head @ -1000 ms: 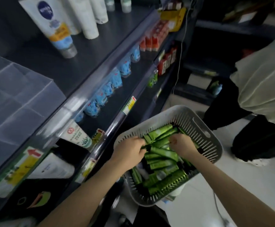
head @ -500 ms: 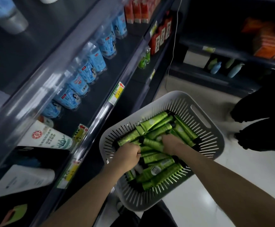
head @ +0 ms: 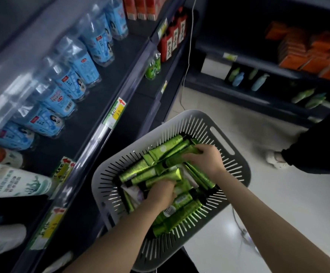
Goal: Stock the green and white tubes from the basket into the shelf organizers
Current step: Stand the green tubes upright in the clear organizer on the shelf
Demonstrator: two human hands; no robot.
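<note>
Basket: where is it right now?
Head view, lower centre: the grey basket is just right of the shelf edge, full of green tubes, with the left hand and right hand inside it.

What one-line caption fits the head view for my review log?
Restocking: left hand and right hand grip green tubes in a grey basket beside a shelf of blue-labelled bottles.

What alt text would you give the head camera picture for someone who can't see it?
The left hand and right hand each grip green tubes inside a grey slotted basket. Dark shelves on the left hold blue-labelled bottles; another person's legs stand at right.
</note>
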